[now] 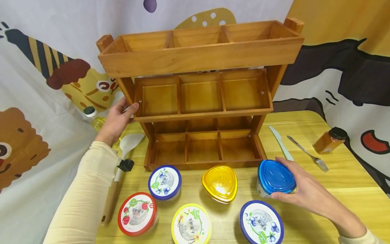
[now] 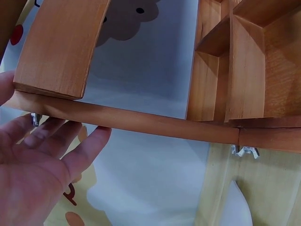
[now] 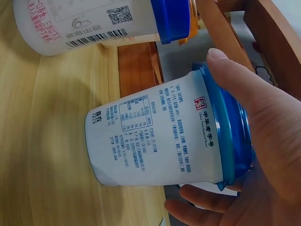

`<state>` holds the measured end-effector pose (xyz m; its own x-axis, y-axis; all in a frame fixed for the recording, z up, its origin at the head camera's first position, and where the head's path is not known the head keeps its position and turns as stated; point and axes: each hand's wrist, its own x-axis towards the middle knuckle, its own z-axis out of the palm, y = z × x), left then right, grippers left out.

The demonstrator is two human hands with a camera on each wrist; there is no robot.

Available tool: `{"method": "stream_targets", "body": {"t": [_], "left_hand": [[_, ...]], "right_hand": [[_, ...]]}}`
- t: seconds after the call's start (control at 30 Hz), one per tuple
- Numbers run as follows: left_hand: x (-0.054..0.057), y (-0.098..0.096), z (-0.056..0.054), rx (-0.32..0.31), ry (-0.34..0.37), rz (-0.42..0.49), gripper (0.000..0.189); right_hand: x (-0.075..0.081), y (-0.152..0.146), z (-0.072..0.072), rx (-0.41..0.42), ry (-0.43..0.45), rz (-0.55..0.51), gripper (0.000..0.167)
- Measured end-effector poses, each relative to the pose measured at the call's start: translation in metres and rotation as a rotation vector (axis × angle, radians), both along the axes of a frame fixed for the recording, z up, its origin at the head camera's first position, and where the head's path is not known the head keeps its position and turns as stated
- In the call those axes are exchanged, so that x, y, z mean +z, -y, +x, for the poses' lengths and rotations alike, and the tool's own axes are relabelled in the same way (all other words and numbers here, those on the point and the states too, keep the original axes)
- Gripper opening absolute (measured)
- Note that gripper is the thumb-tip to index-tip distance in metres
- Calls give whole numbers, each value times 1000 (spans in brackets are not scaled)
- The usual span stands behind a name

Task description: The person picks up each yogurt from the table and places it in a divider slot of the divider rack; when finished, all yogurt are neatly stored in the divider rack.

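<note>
Head view: right hand [image 1: 300, 184] pinches a lid-up, blue-lidded tub [image 1: 276, 177] between thumb and fingers, just in front of the wooden rack's [image 1: 201, 58] right end, while the left hand [image 1: 115, 120] grips the rack's left side.

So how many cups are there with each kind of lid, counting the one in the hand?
Shiny blue lid: 1
Shiny gold lid: 1
Blue-rimmed white lids: 2
Red-rimmed white lid: 1
Yellow-rimmed white lid: 1
Total: 6 cups
</note>
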<state>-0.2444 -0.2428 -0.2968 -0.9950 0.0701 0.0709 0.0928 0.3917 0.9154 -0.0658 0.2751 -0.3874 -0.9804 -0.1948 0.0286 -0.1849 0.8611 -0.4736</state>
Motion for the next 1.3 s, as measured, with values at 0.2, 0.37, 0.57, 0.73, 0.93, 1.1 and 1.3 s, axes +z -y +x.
{"method": "stream_targets", "body": {"t": [0.2,0.37,0.57,0.73,0.93,1.1,1.3], "left_hand": [[0,0,-1,-4,0,0,61],[0,1,-1,-10,2,-2,61],[-1,1,-1,-10,4,4,63],[-1,1,-1,-12,2,14,64],[0,1,-1,-16,5,21,63],[0,0,-2,-11,-4,14,61],[-1,1,-2,-9,-7,0,63]], "right_hand": [[-1,0,1,-8,5,-7,113],[0,0,2,-10,5,-25,112],[-2,0,2,-10,5,-42,107],[-2,0,2,-19,16,-48,107],[8,-1,1,-25,31,-60,106],[20,-3,-2,-14,35,-84,105],[36,-5,-14,8,-20,-118,103]]}}
